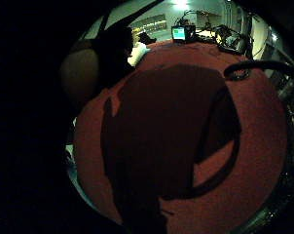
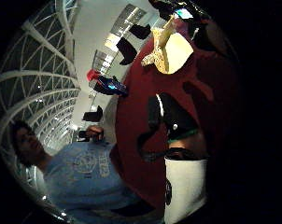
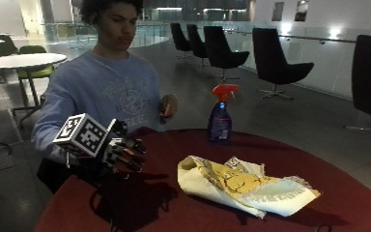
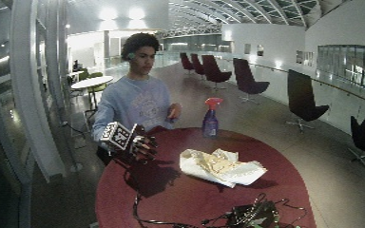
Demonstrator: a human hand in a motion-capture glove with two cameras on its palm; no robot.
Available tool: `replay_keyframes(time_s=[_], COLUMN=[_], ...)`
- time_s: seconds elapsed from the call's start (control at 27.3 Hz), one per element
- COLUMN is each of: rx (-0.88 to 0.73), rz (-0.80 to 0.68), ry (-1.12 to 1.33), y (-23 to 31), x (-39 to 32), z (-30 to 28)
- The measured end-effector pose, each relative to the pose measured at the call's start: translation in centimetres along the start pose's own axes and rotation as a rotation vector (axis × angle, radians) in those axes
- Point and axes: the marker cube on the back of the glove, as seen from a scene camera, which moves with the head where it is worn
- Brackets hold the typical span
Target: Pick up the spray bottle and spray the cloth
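Round red table (image 3: 340, 169): one spray bottle (image 3: 220, 114), one cloth (image 3: 240, 186), gloved right hand (image 3: 124, 153) empty.

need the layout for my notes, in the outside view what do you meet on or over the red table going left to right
gloved right hand over the table's left edge → cream and yellow cloth lying crumpled on the red table. The spray bottle stands farther back, its span overlapping the cloth's, so it has no clear slot.

The spray bottle's (image 3: 221, 118) label is too dim to read. The cloth's (image 3: 243, 186) underside is folded out of sight. The desk (image 3: 173, 212) runs off the outside view's lower edge (its near rim unseen). Gloved right hand (image 3: 124, 153): palm hidden there.
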Motion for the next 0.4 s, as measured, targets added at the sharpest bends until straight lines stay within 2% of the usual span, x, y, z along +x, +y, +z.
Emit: replay_keyframes(time_s=[0.4], rx=[-0.007], rz=[0.0], ry=[0.003], y=[-0.08], x=[-0.14], z=[0.28])
